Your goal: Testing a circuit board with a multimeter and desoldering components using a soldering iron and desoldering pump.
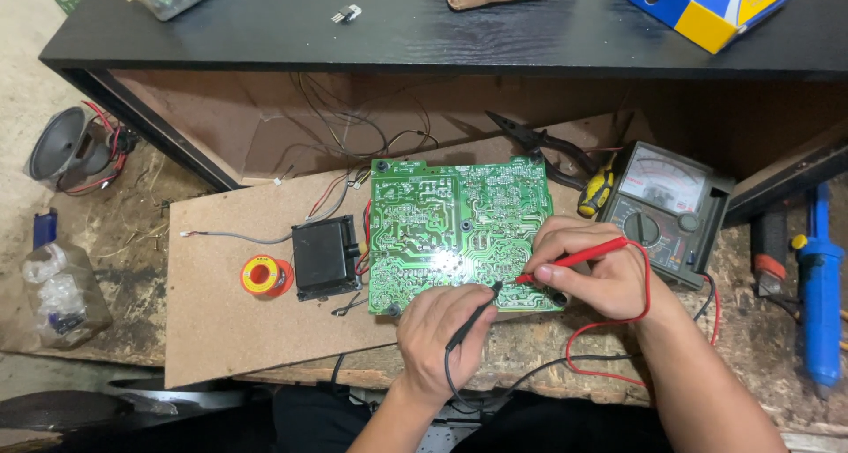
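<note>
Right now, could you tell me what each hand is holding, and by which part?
The left hand grips the black probe along its handle; the right hand pinches the red probe near its tip end, over the green circuit board.

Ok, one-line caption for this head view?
Left hand and right hand press black probe and red probe onto green board beside meter.

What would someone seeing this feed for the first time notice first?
The bright green circuit board in the middle, lying solder side up on a brown board. Over its lower right edge the left hand holds a black probe and the right hand a red probe, tips close together on the board. Just right of the board sits an analog multimeter, with red and black leads trailing from it.
</note>
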